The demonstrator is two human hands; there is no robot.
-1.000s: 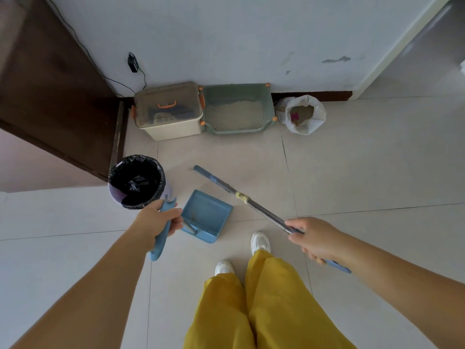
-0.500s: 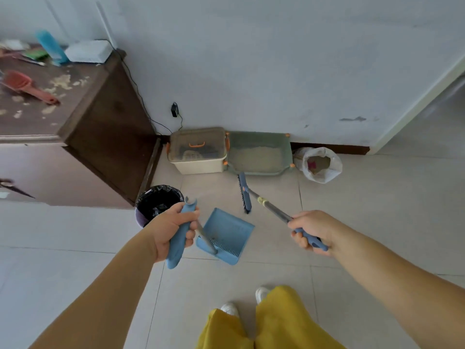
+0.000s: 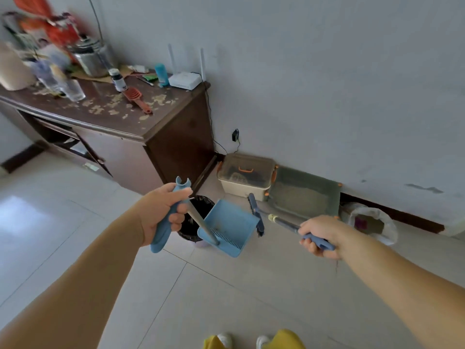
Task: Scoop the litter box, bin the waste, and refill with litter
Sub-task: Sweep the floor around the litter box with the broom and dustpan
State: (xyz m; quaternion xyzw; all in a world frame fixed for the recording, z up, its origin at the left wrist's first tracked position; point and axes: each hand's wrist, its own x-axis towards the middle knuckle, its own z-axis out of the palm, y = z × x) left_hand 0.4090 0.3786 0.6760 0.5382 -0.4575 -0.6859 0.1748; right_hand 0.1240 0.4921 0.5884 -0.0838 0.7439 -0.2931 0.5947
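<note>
You hold a blue dustpan (image 3: 227,229) in your left hand (image 3: 161,212) and a blue broom (image 3: 284,221) in your right hand (image 3: 320,234), both up off the tiled floor.

Your left fingers curl round the dustpan's blue grip; its pan hangs in front of the black-lined bin (image 3: 195,217), hiding much of the bin's rim. Your right fingers wrap the broom's grip, with the brush head just beside the pan's right edge. The green litter box (image 3: 305,195) sits against the wall, its near left corner covered by the broom. A lidded storage box (image 3: 245,176) touches its left side; what is inside is hard to make out. To the right stands an open white bag (image 3: 371,222), partly behind your right wrist. Things on the brown cabinet (image 3: 161,137) are blurred.
</note>
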